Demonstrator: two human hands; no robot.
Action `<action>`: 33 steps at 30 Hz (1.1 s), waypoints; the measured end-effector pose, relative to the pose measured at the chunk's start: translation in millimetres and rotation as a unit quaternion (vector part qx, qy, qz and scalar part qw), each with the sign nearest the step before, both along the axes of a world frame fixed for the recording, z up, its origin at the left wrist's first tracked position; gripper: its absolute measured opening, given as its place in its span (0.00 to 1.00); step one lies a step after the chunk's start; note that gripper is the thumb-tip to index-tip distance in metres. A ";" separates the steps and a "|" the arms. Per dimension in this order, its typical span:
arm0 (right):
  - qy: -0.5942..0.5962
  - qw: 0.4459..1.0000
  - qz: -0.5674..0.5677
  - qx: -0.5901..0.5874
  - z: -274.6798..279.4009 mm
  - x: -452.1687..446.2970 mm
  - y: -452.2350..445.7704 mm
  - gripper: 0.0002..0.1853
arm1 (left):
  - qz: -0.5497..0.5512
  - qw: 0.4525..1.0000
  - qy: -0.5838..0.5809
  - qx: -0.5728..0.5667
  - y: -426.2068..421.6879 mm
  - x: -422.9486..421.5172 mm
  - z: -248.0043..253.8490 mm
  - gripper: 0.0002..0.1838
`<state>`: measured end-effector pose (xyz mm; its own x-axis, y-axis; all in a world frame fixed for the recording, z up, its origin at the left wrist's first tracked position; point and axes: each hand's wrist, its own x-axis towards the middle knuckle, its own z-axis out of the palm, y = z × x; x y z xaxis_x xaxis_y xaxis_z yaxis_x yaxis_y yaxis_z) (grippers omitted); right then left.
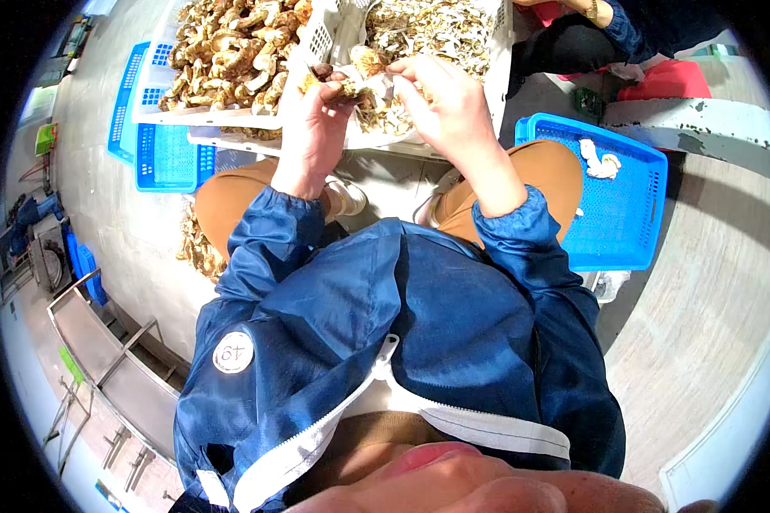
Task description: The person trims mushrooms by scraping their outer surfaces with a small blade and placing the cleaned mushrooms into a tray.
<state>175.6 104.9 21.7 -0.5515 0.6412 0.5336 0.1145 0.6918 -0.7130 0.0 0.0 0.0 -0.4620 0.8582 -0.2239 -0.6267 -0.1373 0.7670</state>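
Note:
My left hand [320,124] is closed around a brown mushroom [344,92] with dark, dirty-looking patches, held over the inner edge of the crates. Close beside it, my right hand [447,104] has its thumb and fingertips pinched together near the mushroom's pale end. What that pinch holds, if anything, is too small to make out. On the left, a white crate [263,114] is heaped with whole brown mushrooms [231,60]. Under my hands and to the right, another white crate [499,64] holds pale and brown trimmings [432,34].
Blue baskets [171,162] stand by my left knee, with more mushrooms [198,248] on the floor behind. A blue basket [629,227] at my right holds a few white pieces [601,161]. Another person's arm [597,12] is at upper right, near a red object [672,81].

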 end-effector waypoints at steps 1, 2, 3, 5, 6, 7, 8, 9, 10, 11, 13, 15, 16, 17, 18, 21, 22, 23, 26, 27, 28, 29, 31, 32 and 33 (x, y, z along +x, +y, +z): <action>0.020 0.999 -0.010 -0.048 -0.1 -0.6 -1.5 0.05 | 0.004 1.000 -0.003 -0.005 -0.4 0.3 1.8 0.20; 0.040 0.994 -0.020 -0.096 -0.8 -0.9 -2.0 0.04 | 0.009 1.000 -0.005 -0.010 -0.8 0.8 4.0 0.20; 0.040 0.993 -0.052 -0.098 -4.3 1.2 -0.9 0.04 | 0.015 1.000 -0.007 -0.016 -2.9 3.5 6.4 0.18; 0.057 0.987 -0.114 -0.094 -13.8 1.8 12.6 0.04 | 0.027 0.999 0.005 -0.020 -1.0 2.7 14.1 0.14; 0.033 0.988 -0.123 -0.084 -12.3 5.2 15.0 0.04 | 0.021 0.999 0.003 -0.024 -2.5 1.6 12.8 0.14; 0.037 0.992 -0.101 -0.070 -9.8 5.5 18.2 0.05 | 0.023 0.999 0.026 -0.019 -0.3 2.2 11.5 0.15; 0.040 0.994 -0.079 -0.056 -6.5 6.2 19.6 0.05 | 0.024 0.999 0.047 -0.014 1.2 4.3 10.4 0.15; 0.043 0.996 -0.058 -0.048 -3.0 5.9 17.5 0.05 | 0.026 0.997 0.069 -0.015 1.4 6.6 13.6 0.16; 0.043 0.997 -0.038 -0.052 2.6 3.2 14.1 0.06 | 0.026 0.997 0.074 0.006 4.4 8.1 15.7 0.17; 0.040 0.999 -0.020 -0.029 -0.2 1.3 14.8 0.07 | 0.034 0.991 0.126 -0.008 5.6 7.4 13.8 0.18; 0.042 0.998 -0.019 -0.032 1.3 -2.8 10.3 0.07 | 0.050 0.971 0.230 -0.036 7.5 8.7 17.9 0.19; 0.038 0.999 -0.017 -0.036 0.5 -2.3 11.1 0.06 | 0.046 0.964 0.259 -0.023 7.8 13.4 22.7 0.19; 0.036 0.999 -0.016 -0.037 0.0 -2.5 11.5 0.06 | 0.044 0.955 0.292 -0.024 7.7 13.6 23.2 0.20; 0.062 0.997 -0.035 -0.023 -0.9 -6.3 9.6 0.05 | 0.041 0.945 0.324 -0.024 7.9 14.9 24.2 0.20; 0.063 0.996 -0.027 -0.053 -2.3 -6.9 6.4 0.05 | 0.046 0.940 0.338 -0.023 7.1 20.0 29.9 0.21; 0.047 0.996 -0.018 -0.075 -3.5 -5.8 3.8 0.05 | 0.028 0.927 0.373 -0.031 5.5 23.5 28.6 0.21; 0.048 0.995 -0.019 -0.086 -3.7 -6.1 2.7 0.05 | 0.040 0.917 0.396 -0.032 5.7 24.2 27.5 0.20; 0.049 0.994 -0.020 -0.096 -4.3 -6.3 1.7 0.05 | 0.051 0.906 0.419 -0.033 6.4 24.7 25.4 0.19; 0.044 0.992 -0.014 -0.115 -6.8 -6.0 1.1 0.05 | 0.070 0.876 0.475 -0.032 7.3 23.1 18.8 0.18; 0.037 0.992 -0.011 -0.120 -6.7 -5.7 0.6 0.05 | 0.074 0.867 0.492 -0.032 7.2 22.6 18.0 0.18; 0.045 0.993 -0.016 -0.110 -5.8 -6.0 -0.7 0.05 | 0.065 0.887 0.456 -0.030 6.5 26.8 22.8 0.20; 0.046 0.991 -0.018 -0.121 -6.0 -6.6 -0.9 0.05 | 0.067 0.883 0.465 -0.027 6.7 26.5 20.7 0.20; 0.047 0.988 -0.020 -0.145 -7.3 -7.4 -1.8 0.05 | 0.071 0.873 0.482 -0.023 6.8 25.5 14.9 0.20; 0.042 0.990 -0.021 -0.130 -11.5 -7.8 -0.2 0.05 | 0.064 0.842 0.533 -0.050 4.7 23.1 15.4 0.21; 0.045 0.990 -0.023 -0.133 -13.5 -8.3 0.2 0.05 | 0.065 0.829 0.554 -0.052 4.0 23.3 17.2 0.20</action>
